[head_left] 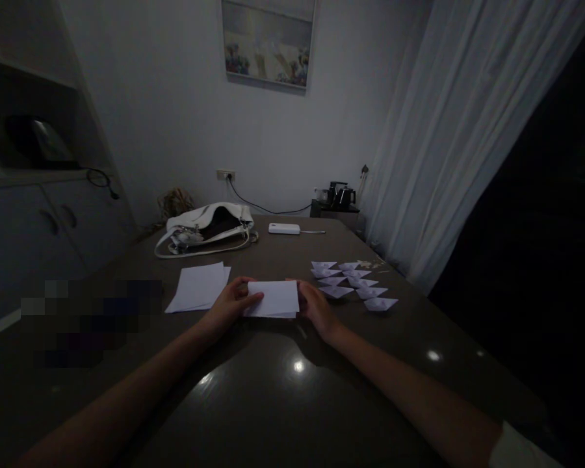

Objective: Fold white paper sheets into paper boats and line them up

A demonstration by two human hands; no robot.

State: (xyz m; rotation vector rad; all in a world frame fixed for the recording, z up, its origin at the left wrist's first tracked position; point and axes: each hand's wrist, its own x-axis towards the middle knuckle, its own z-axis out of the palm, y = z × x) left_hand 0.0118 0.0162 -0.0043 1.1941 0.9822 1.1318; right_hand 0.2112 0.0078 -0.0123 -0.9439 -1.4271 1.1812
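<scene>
A folded sheet of white paper [274, 298] is held up between my two hands over the dark table. My left hand [233, 302] grips its left edge, the thumb lying on the near face. On the other side, my right hand [316, 309] is closed on the right edge; its fingertips are partly hidden behind the paper. Left of my left hand lies a small stack of blank white sheets [197, 286]. Several folded paper boats [335, 292] stand in two rows just beyond my right hand.
A white handbag [209, 227] sits open at the back left of the glossy table [292, 416]. Near the far edge lies a white power bank [284, 229] with a short cable. Kettles [341, 194] stand on a low cabinet behind; a pale curtain [448, 130] hangs at right.
</scene>
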